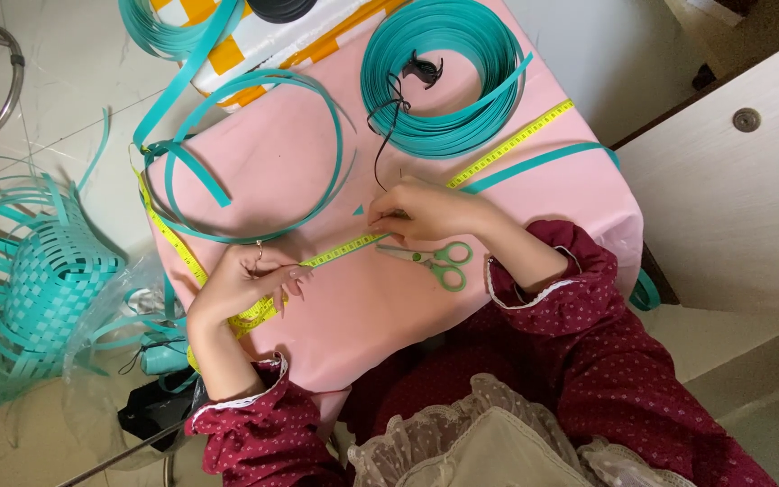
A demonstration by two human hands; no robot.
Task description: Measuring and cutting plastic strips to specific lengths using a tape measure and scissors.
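Measuring stage at a pink table [317, 162], seen from above. The person's left hand [241, 284] presses a yellow measuring tape [344, 250] flat against the tabletop, fingers curled down over it and the slack bunched beneath the palm. The right hand [426, 212] is closed in a pinch on the tape further along, where a teal plastic strip [534, 162] meets it; whether the strip itself is also caught between the fingertips cannot be told. The tape runs on diagonally toward the far right edge of the table.

Judged from the layout, the work is well under way but unfinished: a half-woven teal basket [47, 280] stands on the floor to the left with its upright strips loose, while a large coil of strip [439, 77] remains on the table. The length in hand looks measured but uncut, since the green-handled scissors [430, 260] lie untouched just beside the right wrist.

A loose loop of strip [254, 158] sprawls over the left half of the table, crossing the tape near the edge, and a thin black cord [385, 126] trails from the coil toward the right hand; either could snag.
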